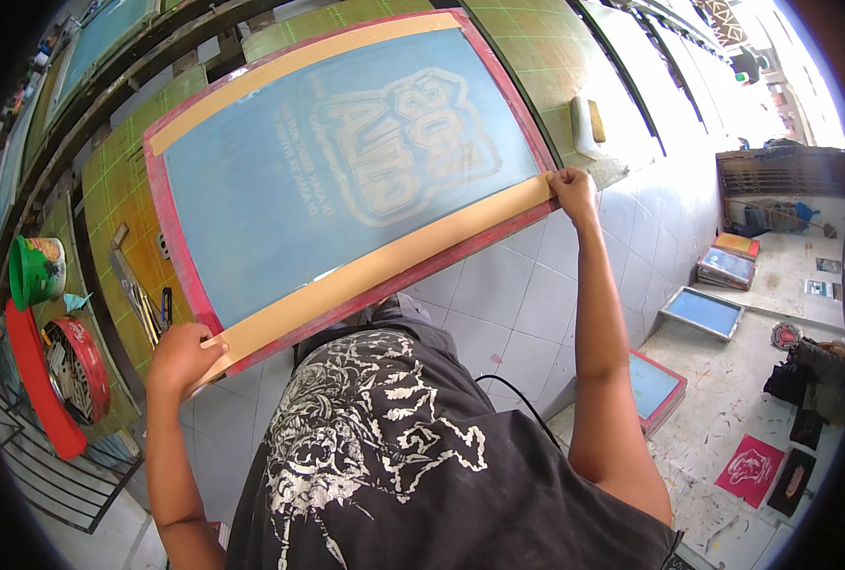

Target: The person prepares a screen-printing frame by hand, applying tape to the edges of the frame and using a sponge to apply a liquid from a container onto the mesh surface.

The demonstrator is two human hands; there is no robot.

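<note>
A silk-screen printing frame (163, 204) with red-stained edges lies tilted before me, its near edge close to my body. Its blue mesh (242, 218) carries a pale design with lettering. One strip of brown tape (384, 249) runs along the near side, and another brown strip (299, 60) lies along the far side. My left hand (183, 359) is closed on the near strip's left end, at the frame's lower left corner. At the opposite end of that strip, my right hand (574, 193) pinches the tape by the frame's right corner.
On the left stand a green tub (37, 273) and a red round container (90, 366) of tools. A cutter (166, 309) lies beside the frame. Right of it sits a white block-like container with a yellowish piece (595, 122). More screens (703, 312) lie farther right, above grey floor tiles (536, 294).
</note>
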